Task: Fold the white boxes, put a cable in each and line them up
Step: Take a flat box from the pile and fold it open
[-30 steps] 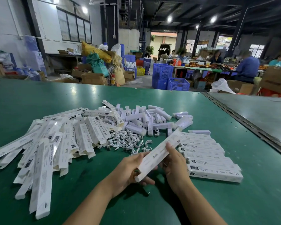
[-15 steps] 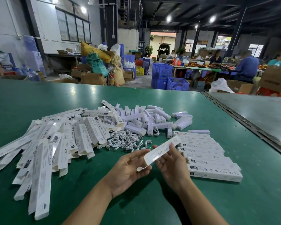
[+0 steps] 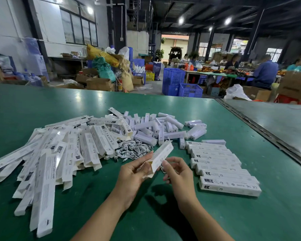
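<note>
My left hand (image 3: 134, 173) grips a long white box (image 3: 161, 156) by its near open end; the box points up and away to the right. My right hand (image 3: 176, 173) pinches a coiled white cable (image 3: 162, 168) right at that open end. Behind the hands lies a heap of white cables (image 3: 134, 150). Flat unfolded boxes (image 3: 50, 153) are spread out to the left. A row of closed boxes (image 3: 221, 168) lies side by side to the right on the green table (image 3: 250, 214).
Small white lamp pieces (image 3: 156, 127) are piled behind the cables. A metal seam (image 3: 261, 129) runs along the table's right side. Beyond the far edge stand blue crates (image 3: 179, 84), cardboard boxes and seated people at another table.
The box has tilted up with its open end toward me. My right hand left the box's side and now holds a cable at the opening.
</note>
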`<act>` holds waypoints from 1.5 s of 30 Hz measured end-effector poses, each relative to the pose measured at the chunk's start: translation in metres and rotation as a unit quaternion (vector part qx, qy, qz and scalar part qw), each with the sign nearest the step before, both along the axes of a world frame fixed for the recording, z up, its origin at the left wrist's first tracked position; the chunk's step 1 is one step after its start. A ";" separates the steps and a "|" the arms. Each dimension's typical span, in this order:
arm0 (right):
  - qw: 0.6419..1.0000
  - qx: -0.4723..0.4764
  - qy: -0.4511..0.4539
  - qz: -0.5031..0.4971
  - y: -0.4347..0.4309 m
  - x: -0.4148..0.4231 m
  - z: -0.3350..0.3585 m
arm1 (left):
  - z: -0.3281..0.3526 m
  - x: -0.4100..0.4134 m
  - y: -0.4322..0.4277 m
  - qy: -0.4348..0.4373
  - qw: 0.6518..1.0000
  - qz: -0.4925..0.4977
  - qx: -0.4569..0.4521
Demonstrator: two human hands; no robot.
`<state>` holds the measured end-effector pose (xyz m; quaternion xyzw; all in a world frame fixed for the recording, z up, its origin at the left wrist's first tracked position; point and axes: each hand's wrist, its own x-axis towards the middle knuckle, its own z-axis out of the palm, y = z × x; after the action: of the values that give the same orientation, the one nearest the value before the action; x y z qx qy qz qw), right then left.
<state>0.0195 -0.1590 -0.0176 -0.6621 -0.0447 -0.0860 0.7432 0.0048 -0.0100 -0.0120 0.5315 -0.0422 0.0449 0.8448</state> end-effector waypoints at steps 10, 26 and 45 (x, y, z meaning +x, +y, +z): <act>0.989 -0.094 -0.107 0.033 0.005 -0.010 0.005 | -0.001 -0.004 0.000 -0.052 0.992 0.029 0.112; 0.903 -0.302 -0.304 0.003 -0.001 -0.007 0.002 | -0.002 -0.003 -0.001 -0.070 0.981 0.110 0.146; 0.869 -0.314 -0.374 -0.077 0.001 -0.008 0.008 | 0.003 -0.009 -0.005 -0.069 0.990 0.073 0.098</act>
<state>0.0119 -0.1576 -0.0091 -0.7801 -0.2930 -0.3660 0.4143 -0.0043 -0.0146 -0.0092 0.6089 -0.0659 0.1390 0.7782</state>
